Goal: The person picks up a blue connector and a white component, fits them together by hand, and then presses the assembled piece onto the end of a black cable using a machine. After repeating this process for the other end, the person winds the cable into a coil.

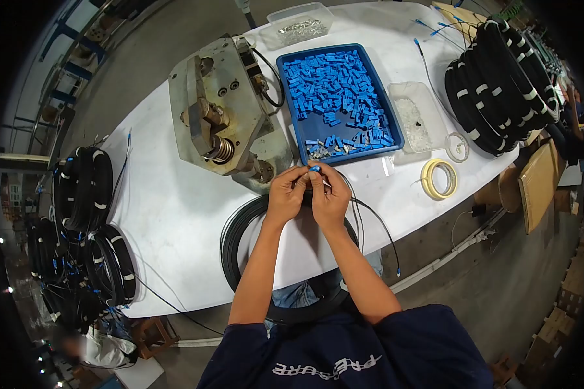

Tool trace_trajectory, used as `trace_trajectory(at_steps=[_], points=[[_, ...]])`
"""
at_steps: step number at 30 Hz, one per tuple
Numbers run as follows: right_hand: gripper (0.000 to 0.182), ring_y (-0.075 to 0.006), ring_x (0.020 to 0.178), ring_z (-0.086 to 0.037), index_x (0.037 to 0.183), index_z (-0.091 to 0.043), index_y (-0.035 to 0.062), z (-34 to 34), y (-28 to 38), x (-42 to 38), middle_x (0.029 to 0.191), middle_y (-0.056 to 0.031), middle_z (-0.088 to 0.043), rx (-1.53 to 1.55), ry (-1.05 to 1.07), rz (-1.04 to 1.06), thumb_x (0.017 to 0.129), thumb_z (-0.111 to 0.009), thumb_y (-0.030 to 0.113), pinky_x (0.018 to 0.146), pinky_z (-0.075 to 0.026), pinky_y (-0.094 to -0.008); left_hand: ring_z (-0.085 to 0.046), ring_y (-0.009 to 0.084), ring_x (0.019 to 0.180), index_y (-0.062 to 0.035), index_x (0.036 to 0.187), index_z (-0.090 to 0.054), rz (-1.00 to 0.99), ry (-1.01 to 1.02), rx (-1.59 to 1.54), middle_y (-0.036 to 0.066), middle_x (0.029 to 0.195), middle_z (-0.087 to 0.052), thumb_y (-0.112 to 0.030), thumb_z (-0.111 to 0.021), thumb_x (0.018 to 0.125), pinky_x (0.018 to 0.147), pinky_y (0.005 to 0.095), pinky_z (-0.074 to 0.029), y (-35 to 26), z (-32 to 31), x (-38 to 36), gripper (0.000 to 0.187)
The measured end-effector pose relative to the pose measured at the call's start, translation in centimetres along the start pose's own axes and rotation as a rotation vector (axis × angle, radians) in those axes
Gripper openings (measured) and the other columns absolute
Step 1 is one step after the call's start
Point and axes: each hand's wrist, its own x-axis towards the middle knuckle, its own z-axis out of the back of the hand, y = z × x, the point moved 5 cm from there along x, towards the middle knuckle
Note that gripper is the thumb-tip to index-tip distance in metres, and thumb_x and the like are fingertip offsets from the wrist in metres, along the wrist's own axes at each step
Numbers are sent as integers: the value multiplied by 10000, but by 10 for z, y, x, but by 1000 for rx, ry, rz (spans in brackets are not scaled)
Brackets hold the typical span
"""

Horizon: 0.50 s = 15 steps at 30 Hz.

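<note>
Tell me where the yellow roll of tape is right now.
In the head view, the yellow roll of tape lies flat on the white table, right of both hands, just below the clear plastic tray.

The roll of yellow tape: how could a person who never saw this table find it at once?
Start at the blue tray of small blue parts in the middle of the white table. Look past its right near corner, right of the hands; the roll of yellow tape lies flat there. It is the only yellow ring, unlike the black cable coils.

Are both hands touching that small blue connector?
Touching. The head view shows the left hand and right hand pinching the small blue connector between their fingertips, no gap visible.
</note>
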Motion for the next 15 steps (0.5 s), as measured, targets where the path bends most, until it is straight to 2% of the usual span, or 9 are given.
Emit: trace_trajectory(at_steps=[3, 5, 12, 15], points=[[209, -172, 820, -686, 1064, -673, -20, -1, -3, 0, 1007, -120, -708, 23, -10, -35, 956, -651, 157, 654, -548, -264, -638, 129, 792, 72, 1037, -673, 22, 20, -6, 72, 888, -667, -5, -607, 935, 724, 256, -517, 0, 0, 0, 144], [209, -170, 815, -685, 1061, -674, -18, -2, -4, 0, 1000, -116, -707, 33, -20, -36, 956, -651, 162, 651, -549, -263, -539, 65, 787, 59, 1054, -668, 19, 41, 4, 9, 868, -599, -77, -604, 981, 691, 213, -441, -2, -1, 0, 167], [215, -158, 791, -681, 1064, -675, -11, -2, -5, 0, 981, -106, -704, 52, -7, -78, 963, -644, 176, 644, -558, -264, -545, 68, 796, 55, 1060, -670, 24, 36, 17, 13, 878, -601, -81, -599, 985, 704, 214, -448, 0, -1, -1, 171], [217, -152, 807, -675, 1068, -674, -10, -2, -2, 1, 982, -101, -702, 66, -1, -81, 963, -646, 177, 662, -555, -258, -615, 119, 798, 77, 1045, -663, 27, -6, 31, 73, 877, -655, -7, -607, 940, 735, 248, -501, 0, 1, -1, 145]])
